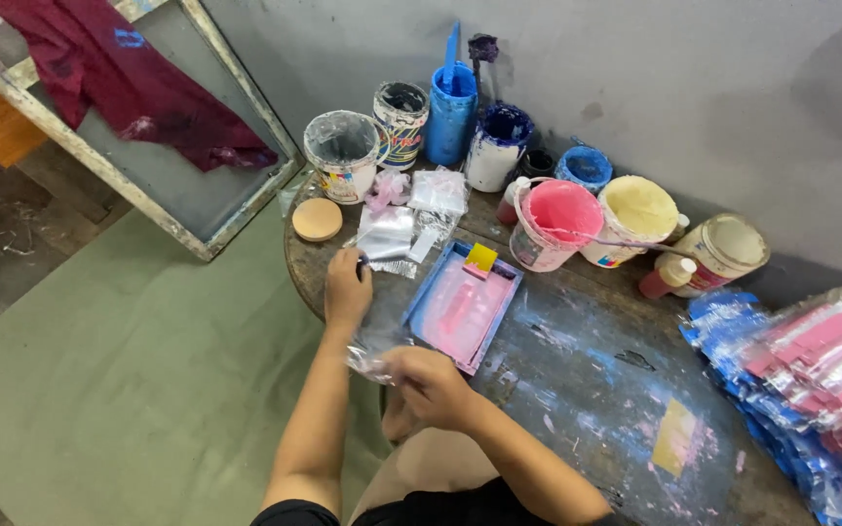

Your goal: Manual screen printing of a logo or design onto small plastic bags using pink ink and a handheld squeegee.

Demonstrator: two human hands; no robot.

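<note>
Your left hand [346,289] rests on the near edge of the round counter [577,390], fingers curled together around a small dark object at the fingertips; what that object is cannot be made out. Your right hand [428,384] sits closer to your body, just below the counter edge, with its fingers pinched shut on a crumpled clear plastic bag [370,361]. The bag hangs between your two hands, its loose end pointing toward the left wrist without visibly touching it.

Directly beyond your right hand lies a blue frame [463,305] smeared with pink paint, with a small yellow-headed scraper [480,259] resting at its far end. The frame is near the right hand but apart from it, and just to the right of your left hand.

A pile of clear plastic bags [411,216] lies beyond your left hand, beside a round wooden lid [317,219]. Behind these, paint tubs stand along the wall: a pink paint bucket [554,224], a cream paint bucket [633,218] and a tall blue container [451,114]. A stack of pink and blue packets [811,390] occupies the right end of the counter, well apart from both hands.
</note>
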